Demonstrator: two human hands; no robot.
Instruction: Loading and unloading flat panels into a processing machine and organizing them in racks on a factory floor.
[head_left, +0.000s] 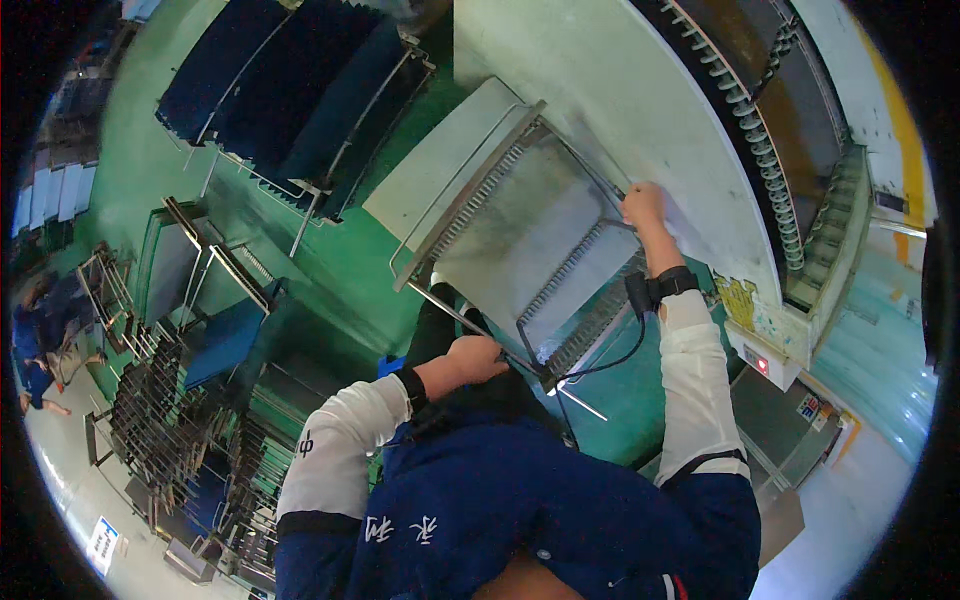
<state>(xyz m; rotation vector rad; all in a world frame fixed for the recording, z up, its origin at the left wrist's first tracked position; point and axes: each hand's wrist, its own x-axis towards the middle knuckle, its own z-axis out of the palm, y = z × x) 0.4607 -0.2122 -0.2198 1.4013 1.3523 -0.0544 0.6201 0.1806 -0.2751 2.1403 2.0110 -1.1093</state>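
In front of me is a metal rack point(472, 192) with slotted, coil-like bars and thin rails, tilted in my grasp. My left hand point(476, 360) is closed around its near-left rail. At the far right side, my right hand point(643, 206) is closed on another rail, beside a large pale panel. Pale flat surfaces point(520, 225) show through the frame; whether they are sheets in the rack or lie behind it I cannot tell. A black band with a cable circles my right wrist, and a plain black band my left.
A machine point(757, 150) with a row of coils along its curved edge stands at the right. Racks of dark blue sheets point(290, 85) stand far left on the green floor point(350, 290). Several metal racks point(160, 410) crowd the left. Another person point(40, 345) is at the far left edge.
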